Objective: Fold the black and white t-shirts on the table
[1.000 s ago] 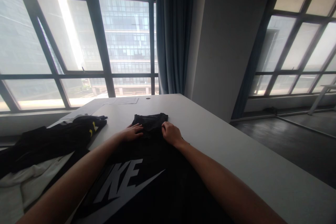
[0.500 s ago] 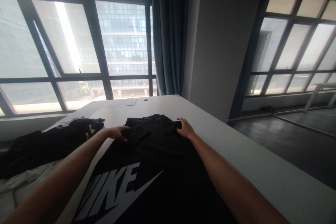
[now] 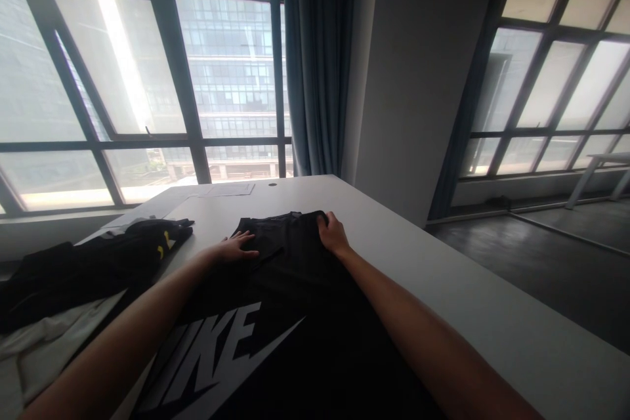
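On one table [image 3: 443,275], two hands press perhaps one shirt [image 3: 295,289].

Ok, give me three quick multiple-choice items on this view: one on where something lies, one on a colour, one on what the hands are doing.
1. Where does the pile of dark clothes lie relative to the black shirt?
A. To its left
B. To its right
C. On top of it

2. What colour is the large logo on the black shirt?
A. Red
B. White
C. Green

3. How are the hands placed?
A. Both lifted off the table
B. Only one on the shirt
C. Both on the shirt's far end

Answers:
1. A, the pile sits at the table's left edge, beside the left forearm.
2. B, the letters and swoosh show white against the black cloth.
3. C, the left hand lies flat on the fabric and the right hand rests at the far right corner.
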`<state>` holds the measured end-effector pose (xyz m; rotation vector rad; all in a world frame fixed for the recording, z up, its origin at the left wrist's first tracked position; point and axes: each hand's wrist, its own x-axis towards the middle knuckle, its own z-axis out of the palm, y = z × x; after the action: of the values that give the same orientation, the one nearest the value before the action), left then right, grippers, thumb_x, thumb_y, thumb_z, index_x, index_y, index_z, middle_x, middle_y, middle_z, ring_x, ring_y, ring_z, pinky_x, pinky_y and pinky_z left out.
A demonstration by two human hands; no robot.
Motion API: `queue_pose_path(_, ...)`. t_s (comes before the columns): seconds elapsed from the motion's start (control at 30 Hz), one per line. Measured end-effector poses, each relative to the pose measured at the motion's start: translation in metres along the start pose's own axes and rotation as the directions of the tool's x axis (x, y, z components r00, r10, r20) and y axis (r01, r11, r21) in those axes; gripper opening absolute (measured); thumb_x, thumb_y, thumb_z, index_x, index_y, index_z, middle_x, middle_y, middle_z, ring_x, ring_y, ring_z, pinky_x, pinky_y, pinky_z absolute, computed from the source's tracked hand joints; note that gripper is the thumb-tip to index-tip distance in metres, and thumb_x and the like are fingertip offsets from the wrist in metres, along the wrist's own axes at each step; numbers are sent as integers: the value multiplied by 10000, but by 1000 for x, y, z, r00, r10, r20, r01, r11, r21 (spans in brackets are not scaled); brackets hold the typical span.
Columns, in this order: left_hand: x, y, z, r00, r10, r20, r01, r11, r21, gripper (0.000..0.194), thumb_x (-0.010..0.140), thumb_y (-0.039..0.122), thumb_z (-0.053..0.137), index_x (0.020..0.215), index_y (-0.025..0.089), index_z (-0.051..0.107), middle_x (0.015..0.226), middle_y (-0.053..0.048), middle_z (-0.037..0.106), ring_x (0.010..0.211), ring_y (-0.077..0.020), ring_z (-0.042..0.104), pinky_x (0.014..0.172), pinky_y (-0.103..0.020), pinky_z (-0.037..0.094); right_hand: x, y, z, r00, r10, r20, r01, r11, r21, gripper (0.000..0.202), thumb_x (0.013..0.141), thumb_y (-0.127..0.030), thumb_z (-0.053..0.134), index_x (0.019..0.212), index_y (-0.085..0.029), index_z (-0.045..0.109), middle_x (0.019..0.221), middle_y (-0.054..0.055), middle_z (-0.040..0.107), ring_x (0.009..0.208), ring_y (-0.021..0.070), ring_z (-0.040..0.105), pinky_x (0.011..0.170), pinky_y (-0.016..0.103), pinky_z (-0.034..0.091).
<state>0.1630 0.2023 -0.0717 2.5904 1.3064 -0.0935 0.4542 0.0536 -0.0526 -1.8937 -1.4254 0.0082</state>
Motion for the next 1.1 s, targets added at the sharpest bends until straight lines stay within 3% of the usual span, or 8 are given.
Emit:
queue_pose_path(0.07, -3, -4, -3, 999, 32, 24, -32, 999, -8, 981, 743, 787, 486, 1539, 262, 257, 1617, -74, 97, 1484, -332, 63, 1173, -544, 128, -5, -7, 1, 964, -175, 198, 187, 981, -43, 252, 940, -415, 486, 981, -201, 613, 951, 55, 675, 852, 185, 618, 745, 278, 434)
queue_pose_path(0.13, -7, -5, -6, 998, 52, 16, -53, 999, 10, 996, 726, 796, 501, 1536, 268, 263, 1618, -72, 84, 1485, -332, 45, 1175, -552, 94, -12, -14, 2, 848, -329, 415, 393, 916, -77, 206, 835, -407, 650, 849, -201, 638, 996, 43, 668, 863, 179, 612, 753, 271, 431)
queue_pose_path(0.23, -11, 0, -6, 995, 48, -86, -44, 998, 55, 954, 766, 803, 439, 1528, 249, 290, 1619, -73, 87, 1490, -314, 32, 1177, -556, 46, -21, -24, 2, 759, -396, 517, 538, 829, -155, 175, 814, -371, 674, 803, -197, 653, 1027, 50, 660, 912, 195, 612, 782, 284, 431)
queue_pose_path(0.47, -19, 15, 16, 1000, 12, -17, -11, 1000, 28, 938, 825, 824, 261, 1559, 243, 193, 1615, -72, 43, 1486, -315, 2, 1174, -547, 55, -32, -42, 7, 896, -348, 275, 414, 879, -235, 205, 968, -320, 461, 1058, -206, 607, 1053, 64, 671, 900, 191, 629, 773, 290, 423)
queue_pose_path(0.53, -21, 14, 18, 999, 27, -24, -26, 999, 29, 931, 834, 819, 241, 1562, 243, 173, 1615, -65, 27, 1487, -303, -13, 1175, -544, 38, -35, -45, 11, 880, -370, 297, 433, 882, -186, 215, 974, -337, 456, 1070, -220, 608, 1077, 54, 674, 916, 191, 635, 787, 291, 427)
queue_pose_path(0.63, -23, 13, 18, 998, 31, -50, -29, 999, 40, 916, 845, 807, 236, 1562, 239, 181, 1615, -63, 36, 1488, -294, -10, 1178, -531, 37, -38, -46, 16, 786, -408, 464, 515, 848, -127, 236, 917, -397, 563, 1043, -216, 647, 1095, 55, 684, 969, 212, 641, 857, 313, 436)
queue_pose_path(0.83, -17, 10, 18, 997, 25, -79, -22, 999, 40, 882, 857, 793, 236, 1556, 256, 206, 1614, -53, 64, 1488, -298, 25, 1178, -518, 67, -34, -30, 22, 871, -239, 429, 369, 895, -249, 578, 929, -550, 473, 1371, -180, 516, 1495, 146, 425, 1394, 298, 346, 1139, 514, 203)
queue_pose_path(1.1, -3, 3, 18, 995, 47, -87, -43, 998, 49, 912, 845, 809, 226, 1560, 244, 185, 1618, -58, 44, 1490, -303, 9, 1176, -529, 31, -30, -15, 21, 776, -125, 618, 342, 907, -247, 832, 891, -731, 318, 1532, -201, 293, 1610, 97, 175, 1486, 287, 115, 1180, 515, 101)
